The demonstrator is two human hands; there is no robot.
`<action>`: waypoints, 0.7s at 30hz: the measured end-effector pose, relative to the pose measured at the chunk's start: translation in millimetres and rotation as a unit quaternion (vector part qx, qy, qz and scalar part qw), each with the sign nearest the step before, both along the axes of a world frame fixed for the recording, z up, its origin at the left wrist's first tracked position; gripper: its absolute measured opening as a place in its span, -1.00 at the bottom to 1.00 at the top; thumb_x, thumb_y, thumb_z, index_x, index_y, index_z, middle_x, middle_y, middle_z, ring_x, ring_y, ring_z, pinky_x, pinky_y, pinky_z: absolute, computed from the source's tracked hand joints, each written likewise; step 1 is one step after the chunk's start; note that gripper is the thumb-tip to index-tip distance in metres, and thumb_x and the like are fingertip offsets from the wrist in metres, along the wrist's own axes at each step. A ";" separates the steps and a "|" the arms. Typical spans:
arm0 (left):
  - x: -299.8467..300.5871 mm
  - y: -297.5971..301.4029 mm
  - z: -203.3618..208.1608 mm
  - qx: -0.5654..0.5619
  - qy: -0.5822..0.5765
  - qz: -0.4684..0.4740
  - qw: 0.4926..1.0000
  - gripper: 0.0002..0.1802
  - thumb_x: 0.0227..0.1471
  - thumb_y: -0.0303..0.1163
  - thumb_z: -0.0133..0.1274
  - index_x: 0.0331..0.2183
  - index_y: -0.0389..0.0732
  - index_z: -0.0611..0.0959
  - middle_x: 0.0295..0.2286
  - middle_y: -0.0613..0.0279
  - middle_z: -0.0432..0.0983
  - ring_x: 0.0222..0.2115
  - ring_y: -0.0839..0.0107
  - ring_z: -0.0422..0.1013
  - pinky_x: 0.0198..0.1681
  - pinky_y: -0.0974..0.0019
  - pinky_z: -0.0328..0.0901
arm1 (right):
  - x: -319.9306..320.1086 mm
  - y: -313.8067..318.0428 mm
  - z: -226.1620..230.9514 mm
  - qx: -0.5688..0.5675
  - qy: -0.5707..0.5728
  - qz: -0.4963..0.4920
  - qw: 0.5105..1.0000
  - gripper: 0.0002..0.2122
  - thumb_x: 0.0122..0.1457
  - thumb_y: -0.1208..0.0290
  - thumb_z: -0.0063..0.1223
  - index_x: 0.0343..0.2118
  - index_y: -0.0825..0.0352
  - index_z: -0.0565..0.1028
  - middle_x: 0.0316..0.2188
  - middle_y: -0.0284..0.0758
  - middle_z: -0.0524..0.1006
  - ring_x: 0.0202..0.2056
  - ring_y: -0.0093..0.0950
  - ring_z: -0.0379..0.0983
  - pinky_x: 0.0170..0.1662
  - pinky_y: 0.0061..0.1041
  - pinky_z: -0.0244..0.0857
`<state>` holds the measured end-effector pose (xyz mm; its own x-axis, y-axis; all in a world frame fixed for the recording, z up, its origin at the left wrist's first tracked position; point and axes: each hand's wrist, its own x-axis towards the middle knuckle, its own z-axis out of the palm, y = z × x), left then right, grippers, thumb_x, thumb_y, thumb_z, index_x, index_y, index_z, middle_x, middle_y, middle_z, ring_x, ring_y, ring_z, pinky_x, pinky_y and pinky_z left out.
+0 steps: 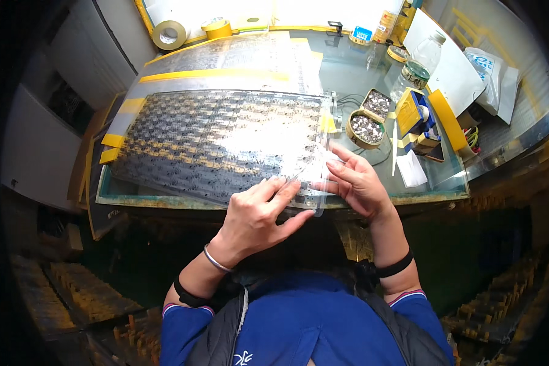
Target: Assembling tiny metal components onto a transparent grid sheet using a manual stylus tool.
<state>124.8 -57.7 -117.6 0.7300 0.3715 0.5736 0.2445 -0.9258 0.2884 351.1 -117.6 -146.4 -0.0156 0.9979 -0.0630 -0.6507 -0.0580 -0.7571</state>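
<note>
Head view, going left to right, with the big dark patterned sheet (195, 134) as the landmark: it lies on the glass-topped table (137, 199), and yellow tape tabs (111, 141) sit at its left side. A tan tape roll (169, 35) is well behind its left half, a yellow tape roll (218, 28) is right of that, and a paler second sheet (226, 56) lies just behind it. On the blue shirt (311, 317) in front there's a white mark, cut off by the frame. Left hand (256, 213) covers the sheet's near right part: fingers bunched together, tips down on it, thumb spread away toward the near edge. Right hand (360, 183) is at the right edge, thumb and index close together, other fingers partly behind the clear margin. Glare washes out that area, so I can't tell if either one is actually pinching anything. Right of the sheet: an open round tin (367, 133) of black and white bits, behind that a tub with a blue printed label (361, 35), then some white paper (412, 169), a blue-and-yellow holder (413, 113), a clear bottle (430, 52) and, farthest out, a white bag with blue print (483, 64).
</note>
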 end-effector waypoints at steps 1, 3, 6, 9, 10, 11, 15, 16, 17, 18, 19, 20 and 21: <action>1.4 -0.6 1.7 -0.005 0.019 0.015 1.000 -0.55 -0.16 -0.21 0.36 -0.20 -0.20 0.67 -0.29 0.05 0.61 -0.33 0.19 0.59 -0.31 0.25 0.49 | 0.0 -0.2 -0.6 0.000 0.000 -0.003 1.000 -0.43 0.30 0.50 -0.01 0.29 0.45 0.03 0.07 -0.17 0.39 0.05 -0.41 0.40 0.09 -0.15 0.43; 3.5 -0.4 2.9 -0.009 0.037 0.030 0.999 -0.53 -0.19 -0.16 0.38 -0.23 -0.20 0.68 -0.34 0.10 0.61 -0.37 0.22 0.59 -0.34 0.26 0.48 | -0.2 -0.1 -3.8 0.004 0.004 -0.004 1.000 -0.41 0.29 0.50 0.00 0.29 0.46 0.00 0.06 -0.17 0.39 0.04 -0.42 0.41 0.08 -0.16 0.44; 7.0 1.1 0.4 0.008 0.046 0.041 0.998 -0.55 -0.20 -0.13 0.39 -0.27 -0.19 0.69 -0.42 0.17 0.60 -0.46 0.25 0.56 -0.41 0.28 0.46 | 2.2 0.3 -8.0 0.006 0.007 -0.002 1.000 -0.36 0.28 0.49 0.02 0.31 0.46 -0.07 0.04 -0.16 0.39 0.03 -0.39 0.42 0.07 -0.16 0.44; 8.8 2.2 -3.4 0.027 0.041 0.047 0.998 -0.61 -0.12 -0.18 0.34 -0.24 -0.17 0.69 -0.46 0.17 0.58 -0.49 0.25 0.54 -0.43 0.28 0.44 | 1.7 -1.4 -4.4 0.019 0.002 0.006 1.000 -0.37 0.29 0.48 0.01 0.30 0.46 -0.06 0.05 -0.14 0.39 0.01 -0.36 0.44 0.07 -0.16 0.44; 7.0 3.1 -5.1 0.012 0.030 0.052 0.998 -0.67 -0.07 -0.28 0.30 -0.22 -0.16 0.68 -0.45 0.15 0.58 -0.48 0.24 0.54 -0.42 0.29 0.45 | -1.6 -2.2 2.2 0.013 0.003 0.002 1.000 -0.37 0.27 0.50 0.03 0.31 0.46 -0.03 0.08 -0.11 0.38 0.03 -0.33 0.43 0.07 -0.19 0.44; 5.3 4.0 -6.4 -0.004 0.020 0.058 0.998 -0.72 -0.02 -0.37 0.26 -0.20 -0.16 0.68 -0.45 0.12 0.58 -0.47 0.22 0.55 -0.41 0.29 0.45 | -3.9 -2.4 5.9 0.008 0.004 -0.001 1.000 -0.37 0.26 0.52 0.05 0.31 0.47 0.00 0.11 -0.08 0.37 0.06 -0.30 0.42 0.07 -0.22 0.44; 3.3 8.4 -4.4 -0.035 -0.081 0.051 0.995 -0.65 0.01 -0.68 0.11 -0.12 -0.22 0.66 -0.34 0.06 0.62 -0.36 0.18 0.58 -0.29 0.29 0.47 | -6.2 -2.9 0.6 0.019 -0.017 -0.009 1.000 -0.27 0.18 0.63 0.11 0.33 0.46 -0.08 0.12 -0.02 0.34 0.08 -0.26 0.41 0.07 -0.23 0.43; -0.2 11.4 -4.1 -0.034 -0.080 0.051 0.995 -0.65 0.01 -0.68 0.11 -0.12 -0.22 0.66 -0.34 0.06 0.62 -0.36 0.18 0.58 -0.29 0.29 0.47 | -7.7 -2.7 0.5 0.019 -0.035 -0.022 0.999 -0.21 0.14 0.69 0.13 0.34 0.45 -0.12 0.13 0.01 0.33 0.08 -0.26 0.40 0.08 -0.25 0.42; -7.0 16.6 -3.9 0.015 -0.142 0.059 0.988 -0.66 0.01 -0.71 0.10 -0.12 -0.28 0.64 -0.30 0.03 0.63 -0.30 0.18 0.58 -0.23 0.27 0.47 | -9.8 -2.6 0.3 0.019 -0.053 -0.034 0.998 -0.15 0.09 0.74 0.15 0.35 0.45 -0.17 0.13 0.03 0.31 0.08 -0.26 0.40 0.09 -0.27 0.41; -13.5 21.7 -1.7 0.065 -0.204 0.065 0.975 -0.67 0.01 -0.73 0.08 -0.13 -0.33 0.63 -0.27 0.00 0.63 -0.25 0.17 0.58 -0.16 0.25 0.47 | -11.7 -2.5 0.6 0.023 -0.053 -0.036 0.998 -0.15 0.09 0.74 0.15 0.35 0.45 -0.17 0.13 0.03 0.31 0.08 -0.26 0.40 0.09 -0.27 0.41; -19.8 23.6 4.7 0.081 -0.225 0.077 0.968 -0.68 0.01 -0.76 0.06 -0.14 -0.36 0.63 -0.24 -0.03 0.62 -0.21 0.15 0.57 -0.11 0.20 0.46 | -12.5 -2.0 -0.3 0.028 -0.056 -0.060 0.996 -0.12 0.08 0.76 0.15 0.35 0.44 -0.20 0.13 0.04 0.31 0.08 -0.25 0.40 0.10 -0.30 0.39; -27.6 21.7 13.3 0.096 -0.245 0.089 0.961 -0.68 0.02 -0.79 0.03 -0.15 -0.40 0.62 -0.21 -0.07 0.61 -0.17 0.12 0.56 -0.07 0.15 0.45 | -14.2 -1.5 -2.4 0.032 -0.059 -0.085 0.994 -0.09 0.06 0.78 0.16 0.36 0.43 -0.23 0.12 0.05 0.31 0.08 -0.25 0.40 0.12 -0.33 0.38; -32.6 20.3 20.6 0.106 -0.252 0.080 0.959 -0.70 0.05 -0.80 -0.03 -0.18 -0.39 0.64 -0.22 -0.10 0.61 -0.18 0.09 0.56 -0.07 0.14 0.45 | -17.3 1.1 -7.4 0.054 -0.076 -0.114 0.989 -0.10 0.05 0.78 0.17 0.36 0.42 -0.21 0.14 0.04 0.28 0.10 -0.25 0.38 0.13 -0.37 0.36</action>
